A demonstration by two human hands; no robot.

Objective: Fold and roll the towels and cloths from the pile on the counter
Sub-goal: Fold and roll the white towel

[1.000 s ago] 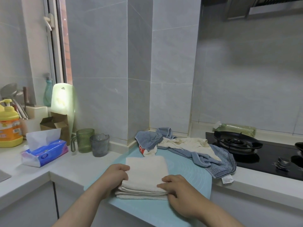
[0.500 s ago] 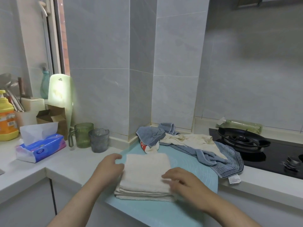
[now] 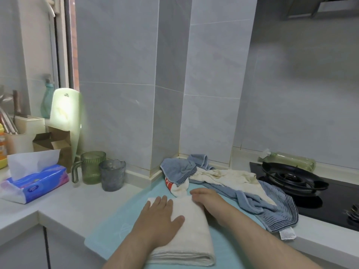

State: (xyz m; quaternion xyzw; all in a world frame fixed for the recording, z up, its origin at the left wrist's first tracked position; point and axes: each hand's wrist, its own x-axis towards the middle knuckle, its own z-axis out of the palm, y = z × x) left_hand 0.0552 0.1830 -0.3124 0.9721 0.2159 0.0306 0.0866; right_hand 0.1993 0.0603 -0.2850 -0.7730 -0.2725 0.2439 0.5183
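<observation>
The left hand [image 3: 161,220] is pressing spread fingers [image 3: 165,203] flat on the folded white terry towel [image 3: 194,241] while the right hand [image 3: 210,200] is curling its fingers [image 3: 195,193] over the far corner.

Left hand [image 3: 161,220] flat and palm down, fingers straight and slightly spread, pressing on a folded towel [image 3: 194,239], right hand [image 3: 209,200] just beyond it, knuckles up, fingers bent over the towel's far edge, thumb hidden, both bare forearms reaching in from below
</observation>
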